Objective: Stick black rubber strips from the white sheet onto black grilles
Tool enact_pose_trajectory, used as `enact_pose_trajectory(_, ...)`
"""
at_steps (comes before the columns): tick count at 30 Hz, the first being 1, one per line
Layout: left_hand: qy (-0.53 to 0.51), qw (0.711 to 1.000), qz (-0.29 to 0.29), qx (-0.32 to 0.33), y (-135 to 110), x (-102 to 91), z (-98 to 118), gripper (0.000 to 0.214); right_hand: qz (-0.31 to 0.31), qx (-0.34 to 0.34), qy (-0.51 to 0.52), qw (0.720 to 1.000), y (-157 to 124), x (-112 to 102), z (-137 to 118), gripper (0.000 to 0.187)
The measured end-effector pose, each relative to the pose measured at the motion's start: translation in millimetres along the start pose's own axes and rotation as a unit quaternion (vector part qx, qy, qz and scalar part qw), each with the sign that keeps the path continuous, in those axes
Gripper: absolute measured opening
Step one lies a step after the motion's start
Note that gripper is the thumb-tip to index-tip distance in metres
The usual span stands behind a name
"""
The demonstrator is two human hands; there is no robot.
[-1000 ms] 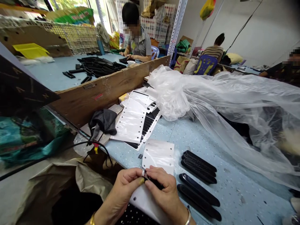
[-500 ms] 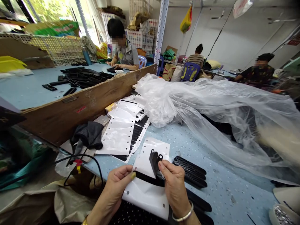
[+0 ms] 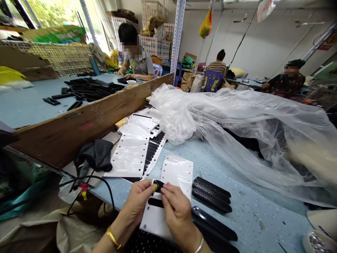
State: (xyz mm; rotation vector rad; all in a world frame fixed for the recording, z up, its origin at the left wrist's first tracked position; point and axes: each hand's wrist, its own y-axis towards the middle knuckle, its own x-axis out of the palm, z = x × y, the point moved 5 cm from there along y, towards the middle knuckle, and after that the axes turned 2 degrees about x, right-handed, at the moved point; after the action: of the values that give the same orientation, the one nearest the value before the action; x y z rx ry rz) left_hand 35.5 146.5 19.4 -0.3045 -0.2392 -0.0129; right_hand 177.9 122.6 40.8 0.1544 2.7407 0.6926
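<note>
My left hand [image 3: 138,198] and my right hand [image 3: 177,211] meet low in the middle of the head view. Both sets of fingers are closed on a small dark strip [image 3: 158,185] with a rounded end. Under them lies a white backing sheet [image 3: 177,170] with small dark dots along its edges. Another black strip [image 3: 155,202] lies flat on that sheet, its right end covered by my right hand. The small black tabs with ring ends are out of sight. Right of my hands rest several black mesh-patterned bars [image 3: 212,193] and smooth long black bars [image 3: 214,223].
Clear plastic film [image 3: 237,116] is heaped across the back of the blue table [image 3: 252,225]. More white sheets [image 3: 131,151] lie left beside a dark cloth [image 3: 96,154]. A wooden board [image 3: 65,133] divides off another table with a co-worker [image 3: 139,59]. A cup [image 3: 318,242] stands at right.
My right hand has moved left to meet my left hand at the strip. The ring-ended black tabs have gone from view. A strip end is now lifted between my fingers.
</note>
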Motion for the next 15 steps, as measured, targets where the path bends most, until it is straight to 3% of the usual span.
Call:
enact_pose_trajectory(3, 0.044, 0.998, 0.029, 0.02, 9, -9.4, 2, 0.03, 0.046, 0.204, 0.162, 0.964, 21, -38, 5, 0.017)
enact_pose_trajectory(5, 0.077, 0.995, 0.052, 0.044, 22, -16.2, 7, 0.028, 0.13, 0.238, 0.254, 0.928, 34, -76, -1, 0.018)
enact_pose_trajectory(7, 0.115, 0.988, 0.071, 0.069, 39, -23.2, 14, 0.026, 0.202, 0.196, 0.265, 0.922, 42, -116, -9, 0.014)
enact_pose_trajectory(10, 0.184, 0.97, 0.105, 0.116, 66, -34.5, 29, 0.028, 0.266, 0.108, 0.12, 0.95, 38, -161, -15, 0.015)
enact_pose_trajectory(13, 0.252, 0.939, 0.145, 0.182, 73, -38.4, 48, 0.045, 0.18, 0.055, -0.06, 0.98, 25, -170, -11, 0.023)
enact_pose_trajectory(15, 0.324, 0.891, 0.178, 0.262, 57, -27.9, 62, 0.043, 0.116, 0.039, -0.13, 0.984, 13, -164, -7, 0.022)
